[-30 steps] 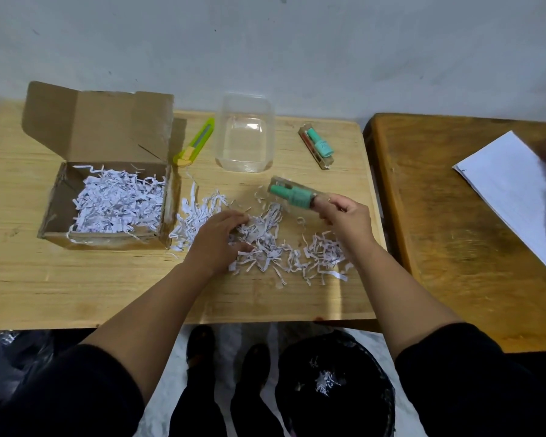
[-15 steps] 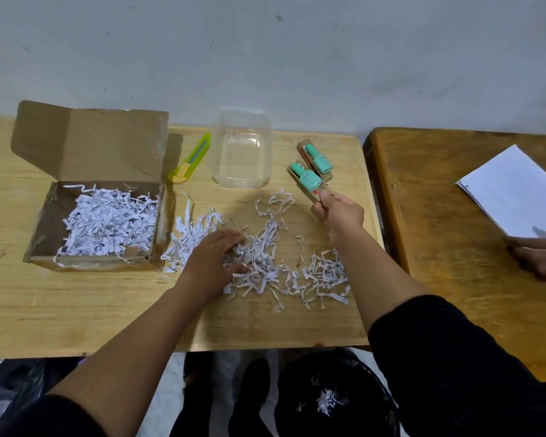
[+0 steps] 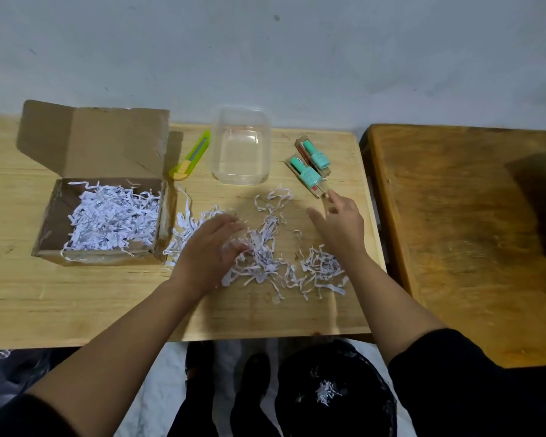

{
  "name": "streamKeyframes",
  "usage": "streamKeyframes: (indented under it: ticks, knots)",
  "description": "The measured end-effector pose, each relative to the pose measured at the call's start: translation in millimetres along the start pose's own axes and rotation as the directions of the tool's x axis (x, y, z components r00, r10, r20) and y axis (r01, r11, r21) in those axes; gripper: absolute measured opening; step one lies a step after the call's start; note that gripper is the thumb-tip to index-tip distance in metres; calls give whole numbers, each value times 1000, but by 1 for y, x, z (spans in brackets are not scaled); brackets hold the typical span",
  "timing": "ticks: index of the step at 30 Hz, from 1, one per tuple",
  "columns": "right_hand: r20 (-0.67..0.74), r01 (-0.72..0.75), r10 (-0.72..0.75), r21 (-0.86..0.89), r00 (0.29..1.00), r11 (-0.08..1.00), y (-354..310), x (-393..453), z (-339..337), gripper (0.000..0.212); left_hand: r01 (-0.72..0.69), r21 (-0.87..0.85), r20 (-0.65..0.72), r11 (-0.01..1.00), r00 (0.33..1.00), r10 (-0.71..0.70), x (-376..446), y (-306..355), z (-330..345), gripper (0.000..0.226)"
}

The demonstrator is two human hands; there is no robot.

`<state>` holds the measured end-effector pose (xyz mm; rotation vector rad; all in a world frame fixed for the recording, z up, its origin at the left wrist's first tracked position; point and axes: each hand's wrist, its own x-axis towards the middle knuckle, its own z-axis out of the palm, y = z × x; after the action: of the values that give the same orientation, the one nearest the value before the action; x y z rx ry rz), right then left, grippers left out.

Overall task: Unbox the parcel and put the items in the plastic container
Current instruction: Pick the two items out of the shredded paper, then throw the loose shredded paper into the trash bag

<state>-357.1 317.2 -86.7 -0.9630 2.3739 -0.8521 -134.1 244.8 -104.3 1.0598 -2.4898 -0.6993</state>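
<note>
From the head camera, looking down on the light wooden table (image 3: 76,310): the cardboard box (image 3: 104,216) sits at the left with its lid flap standing up, and it is still heaped with white shredded paper (image 3: 111,216). More shreds, the loose paper pile (image 3: 265,253), spread over the table in front of the person. The clear plastic container (image 3: 241,146) stands at the back, just right of the green and yellow utility knife (image 3: 191,156); I see nothing inside it, only the table through its bottom. To its right lie two packaged items with mint-green caps, the nearer item (image 3: 308,176) and the farther item (image 3: 316,157), side by side and touching, both on the table and outside the container.

The left hand (image 3: 208,247) rests in the loose paper with curled fingers bunching some strands. The right hand (image 3: 341,222) is spread, fingers relaxed, holding nothing; one fingertip is at the near end of the nearer item. A darker wooden table (image 3: 470,247) stands at the right. Below, a black bin (image 3: 334,392) holds a few shreds.
</note>
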Motion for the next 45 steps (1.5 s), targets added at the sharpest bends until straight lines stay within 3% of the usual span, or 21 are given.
streamKeyframes:
  ticks: [3, 8, 13, 17, 19, 21, 23, 26, 31, 37, 45]
  knots:
    - [124, 171, -155, -131, 980, 977, 20, -24, -11, 77, 61, 68, -2, 996, 998, -61, -7, -16, -3, 56]
    - [229, 257, -214, -181, 950, 949, 58, -57, -23, 106, 215, 151, 62, 965, 972, -227, -24, -25, 1, 92]
    - [305, 283, -201, -254, 931, 925, 75, -65, -11, 122, 294, 162, 116, 942, 942, -315, -29, -27, 10, 106]
    - [342, 275, -196, -202, 919, 940, 60, -54, 9, 131, 243, 134, 199, 961, 943, -266, -21, -30, 21, 110]
    - [352, 374, -293, -189, 889, 908, 52, -48, 23, 132, 142, 105, 216, 984, 963, -162, -15, -31, 23, 111]
    - [342, 495, -427, -140, 837, 858, 45, -42, 37, 131, -4, 56, 196, 998, 981, -7, -8, -30, 25, 104]
    - [343, 528, -472, -86, 812, 845, 36, -38, 49, 129, -59, -5, 183, 998, 981, 59, -4, -26, 25, 100]
    - [340, 539, -507, -1, 792, 842, 27, -34, 61, 123, 10, -100, 249, 995, 968, 16, -2, -20, 22, 95]
    - [210, 589, -579, 21, 787, 808, 25, -33, 73, 92, 39, -191, 163, 981, 987, -7, -3, -19, 25, 66]
    - [215, 439, -439, 52, 872, 897, 13, -37, 64, 59, 158, -272, 154, 949, 981, -119, 3, -6, 21, 45]
    - [60, 356, -358, 41, 932, 934, -12, -54, 30, 54, 19, -316, 126, 948, 992, 22, 24, 18, -4, 39]
